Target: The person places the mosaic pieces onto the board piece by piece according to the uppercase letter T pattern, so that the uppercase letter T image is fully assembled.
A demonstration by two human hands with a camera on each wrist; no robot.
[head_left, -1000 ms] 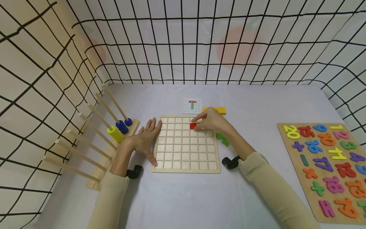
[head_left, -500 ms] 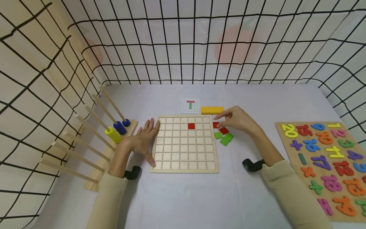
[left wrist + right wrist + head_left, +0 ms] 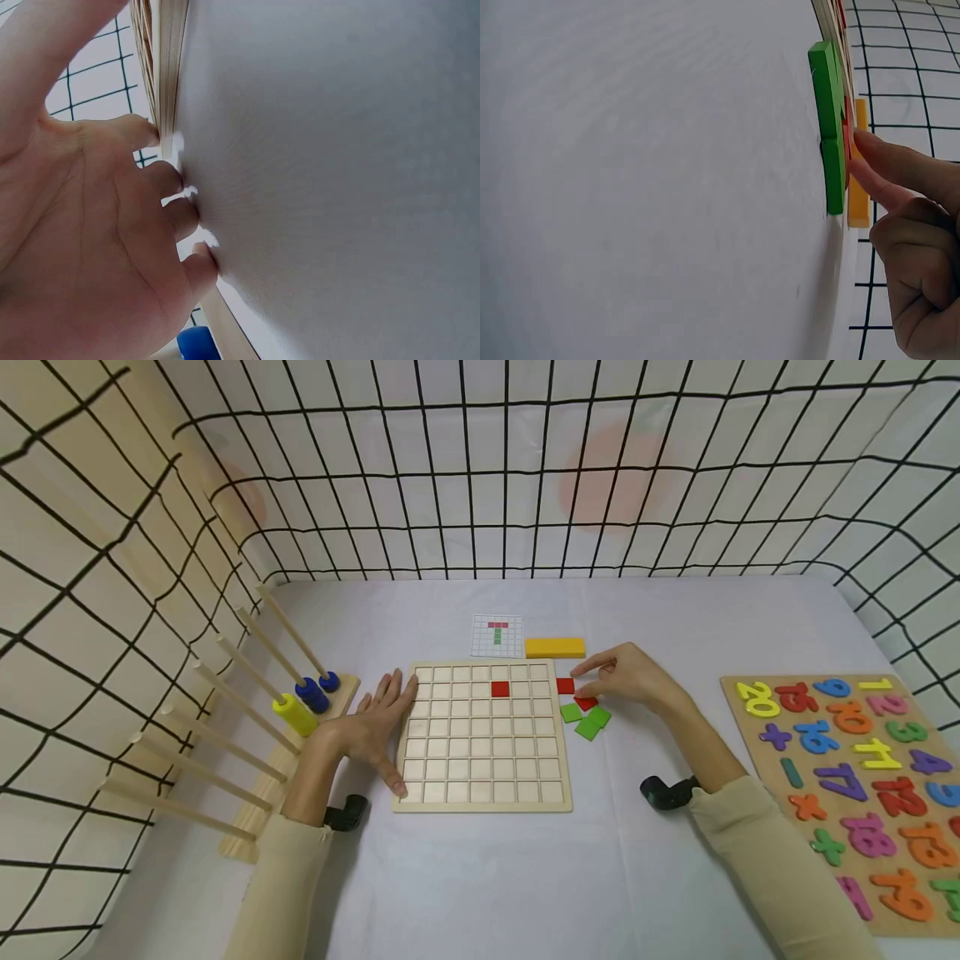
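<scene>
My left hand lies with spread fingers along the left edge of a wooden grid board, its thumb at the lower left corner. In the left wrist view that palm holds nothing. One red square tile sits in an upper cell of the grid. Beside the board's right edge are two more tiles, a red tile and a second red tile partly covered by my right thumb. My right hand reaches over them, thumb and index finger extended and apart, other fingers curled. Green tiles lie just below.
A pattern card and a yellow block lie behind the board. At left stands a peg rack with blue and yellow beads. A number puzzle board is at right. Black wire mesh encloses the table.
My right hand has let go of the red tile in the grid and moved right to the loose tiles. My left hand stays at the board's edge.
</scene>
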